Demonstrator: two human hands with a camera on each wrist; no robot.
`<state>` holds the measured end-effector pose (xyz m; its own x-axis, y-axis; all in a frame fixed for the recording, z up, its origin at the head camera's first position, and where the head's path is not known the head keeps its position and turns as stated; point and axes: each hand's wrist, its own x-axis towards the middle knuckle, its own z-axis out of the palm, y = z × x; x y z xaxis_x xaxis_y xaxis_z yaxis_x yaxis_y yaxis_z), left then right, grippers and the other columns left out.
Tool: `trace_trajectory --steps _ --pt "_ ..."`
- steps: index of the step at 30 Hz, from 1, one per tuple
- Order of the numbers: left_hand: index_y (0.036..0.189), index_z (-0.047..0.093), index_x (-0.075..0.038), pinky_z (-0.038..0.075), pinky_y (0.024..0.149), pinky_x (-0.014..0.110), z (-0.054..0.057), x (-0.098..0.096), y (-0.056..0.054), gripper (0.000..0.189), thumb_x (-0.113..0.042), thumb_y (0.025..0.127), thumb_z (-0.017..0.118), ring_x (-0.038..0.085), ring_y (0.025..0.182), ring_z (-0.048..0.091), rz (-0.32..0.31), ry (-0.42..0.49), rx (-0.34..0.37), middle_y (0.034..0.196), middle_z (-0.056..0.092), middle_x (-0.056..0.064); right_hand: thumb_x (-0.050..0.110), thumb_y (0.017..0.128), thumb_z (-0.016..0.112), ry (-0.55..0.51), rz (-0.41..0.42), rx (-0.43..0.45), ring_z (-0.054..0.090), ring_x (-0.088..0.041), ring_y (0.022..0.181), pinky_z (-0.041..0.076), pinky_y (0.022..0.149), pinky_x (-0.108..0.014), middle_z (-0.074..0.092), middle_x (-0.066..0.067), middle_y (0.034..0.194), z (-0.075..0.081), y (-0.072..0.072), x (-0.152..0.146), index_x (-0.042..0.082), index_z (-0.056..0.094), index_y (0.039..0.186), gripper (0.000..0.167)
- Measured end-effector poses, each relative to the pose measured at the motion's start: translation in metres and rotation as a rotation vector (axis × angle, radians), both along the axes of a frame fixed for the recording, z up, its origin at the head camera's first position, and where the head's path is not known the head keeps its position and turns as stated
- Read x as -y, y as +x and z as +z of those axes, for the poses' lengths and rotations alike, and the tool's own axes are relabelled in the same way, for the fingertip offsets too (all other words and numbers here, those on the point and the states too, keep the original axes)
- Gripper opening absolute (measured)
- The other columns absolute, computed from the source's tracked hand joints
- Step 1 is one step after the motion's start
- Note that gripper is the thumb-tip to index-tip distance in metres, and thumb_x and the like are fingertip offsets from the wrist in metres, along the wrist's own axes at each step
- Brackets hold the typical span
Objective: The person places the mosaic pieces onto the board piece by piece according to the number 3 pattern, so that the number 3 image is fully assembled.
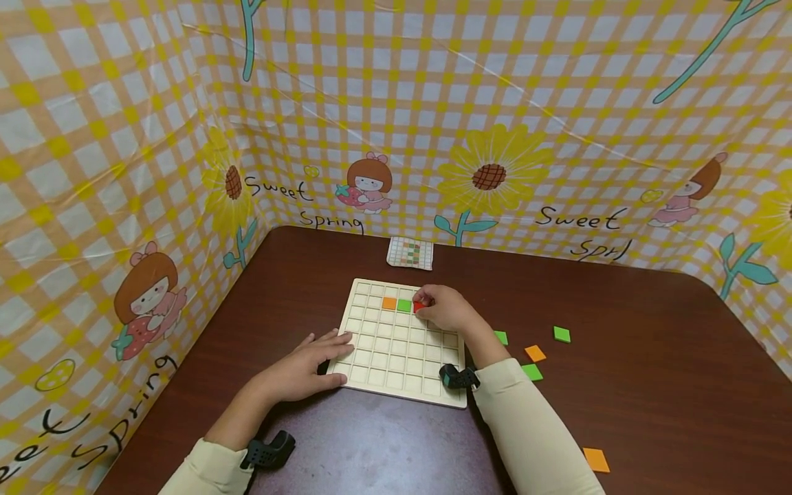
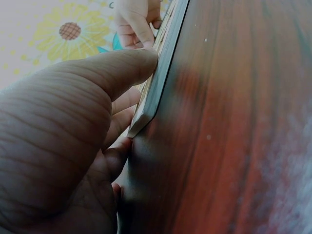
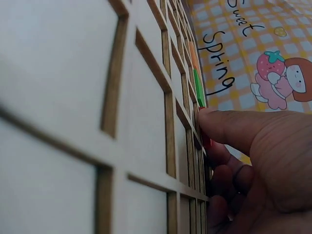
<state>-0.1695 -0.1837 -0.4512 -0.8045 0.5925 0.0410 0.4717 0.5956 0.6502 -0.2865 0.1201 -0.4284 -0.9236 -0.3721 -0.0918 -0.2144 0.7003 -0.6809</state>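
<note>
- Toward the grid board's (image 1: 397, 345) far side, head view: the right hand (image 1: 447, 307) pinches a red tile (image 1: 419, 307) just right of a green tile (image 1: 404, 306); a bump could dislodge the green one. Patterned cloth (image 1: 396, 103) reads "Sweet Spring".
- Left wrist view: the left hand (image 2: 63, 136), fingers extended, touches the board; lighter contact might let it slide.
- Right wrist view: tilting could jam the red tile; "Sweet Spring" shows again.

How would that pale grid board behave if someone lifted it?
The grid board would probably stay stiff: its edge looks straight and solid. Lying flat, it seems unlikely to roll. Tilted, it might shed the orange tile sitting in a shallow recess.
</note>
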Motion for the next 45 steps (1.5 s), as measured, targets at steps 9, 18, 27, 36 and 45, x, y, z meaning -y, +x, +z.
trace_trajectory --steps 9,18,27,36,45 --pt "0.147 0.048 -0.004 0.003 0.116 0.061 0.002 -0.001 -0.001 0.059 -0.026 0.097 0.067 0.031 0.149 0.019 -0.003 -0.007 0.011 0.158 0.034 0.008 0.007 0.094 0.066 -0.034 -0.011 0.028 0.048 -0.022 0.085 0.041 0.071 -0.033 0.055 -0.007 0.096 0.002 0.003 -0.002 0.004 0.064 0.116 0.022" --pt "0.147 0.047 -0.003 0.003 0.116 0.061 0.002 0.000 0.000 0.059 -0.027 0.097 0.067 0.032 0.149 0.018 -0.007 0.006 0.023 0.158 0.034 0.009 0.011 0.098 0.062 -0.152 0.013 0.019 0.052 -0.026 0.094 0.046 0.073 -0.034 0.057 -0.009 0.107 0.000 0.005 -0.017 0.004 0.063 0.123 0.025" --pt "0.146 0.048 -0.003 0.004 0.116 0.061 0.000 0.000 0.000 0.059 -0.027 0.096 0.067 0.031 0.149 0.019 0.000 0.007 0.017 0.158 0.035 0.009 0.015 0.099 0.062 -0.153 -0.002 -0.025 0.053 -0.029 0.100 0.048 0.074 -0.038 0.057 -0.013 0.118 0.010 0.017 -0.054 0.004 0.061 0.128 0.030" --pt "0.146 0.049 -0.003 0.005 0.116 0.063 0.000 -0.002 0.001 0.058 -0.028 0.097 0.067 0.033 0.148 0.020 0.001 0.005 0.004 0.157 0.036 0.010 0.014 0.099 0.062 -0.081 -0.017 -0.064 0.052 -0.035 0.116 0.047 0.089 -0.048 0.058 -0.018 0.127 0.011 0.035 -0.106 0.002 0.059 0.130 0.034" --pt "0.146 0.049 -0.004 0.004 0.116 0.061 -0.001 0.000 0.000 0.059 -0.029 0.096 0.067 0.032 0.149 0.019 -0.001 0.005 0.015 0.157 0.035 0.009 0.014 0.097 0.065 0.019 0.030 -0.079 0.055 -0.029 0.103 0.048 0.082 -0.043 0.061 -0.017 0.121 0.010 0.046 -0.142 0.000 0.060 0.128 0.034"
